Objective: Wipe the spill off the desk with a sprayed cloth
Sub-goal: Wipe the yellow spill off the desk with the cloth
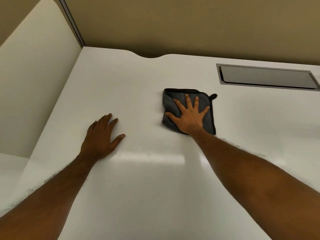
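Nearest you, both forearms reach out over the glossy white desk (pixel 155 196), where a bright band of reflected light lies between them. No liquid or stain can be made out in that glare, so treat the extent of the spill as unknown. Left hand (pixel 102 134): palm down on the bare desk, fingers straight and close together, thumb angled out, holding nothing; it serves as your brace. Further out, right hand (pixel 188 116): fingers fanned wide, flat on top of the grey microfibre cloth (pixel 169 105), which lies folded square on the desk, its black hanging loop (pixel 213 96) poking out at the far right corner. Step in hand, as judged: the wipe itself. Load the cloth through the whole palm, not only the fingertips, so the folded layers slide as one and do not bunch. Pull in overlapping straight passes toward yourself, lean on the left hand, and check the sheen at a low angle after each pass. Beyond the cloth sits a recessed metal cable hatch (pixel 266 77) — steer moisture away from its slot — and a notch (pixel 149 56) in the rear edge.
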